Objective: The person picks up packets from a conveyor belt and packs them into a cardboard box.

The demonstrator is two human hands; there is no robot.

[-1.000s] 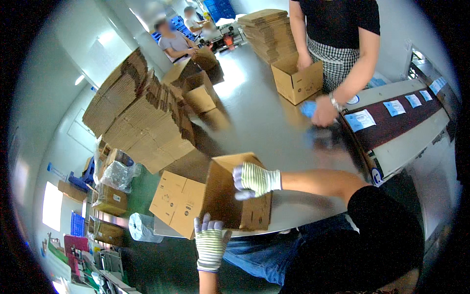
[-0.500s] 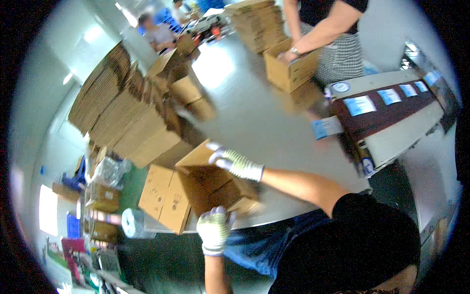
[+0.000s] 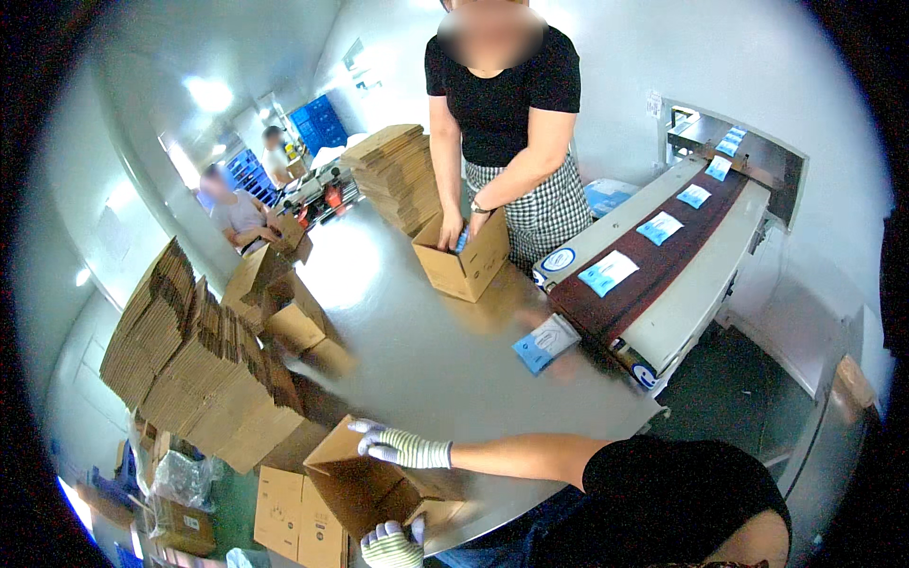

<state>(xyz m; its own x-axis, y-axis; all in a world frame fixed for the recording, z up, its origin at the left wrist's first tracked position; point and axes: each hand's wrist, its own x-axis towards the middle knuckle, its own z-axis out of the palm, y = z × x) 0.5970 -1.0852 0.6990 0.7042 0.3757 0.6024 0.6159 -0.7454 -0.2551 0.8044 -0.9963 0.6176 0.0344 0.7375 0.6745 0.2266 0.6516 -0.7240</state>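
Open cardboard box [image 3: 358,488] at edge of metal table [image 3: 445,379], between gloved hands. Right hand [image 3: 402,445] at box's far rim, fingers extended; left hand [image 3: 393,547] at near rim, fingers bent. Whether either grips cardboard: cannot tell.

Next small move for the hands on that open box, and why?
I'd probably slide the open box a little toward the belt: the right hand is at its far rim and the left hand at its near edge, while a blue-and-white packet lies just past the belt's end, well apart from the box.
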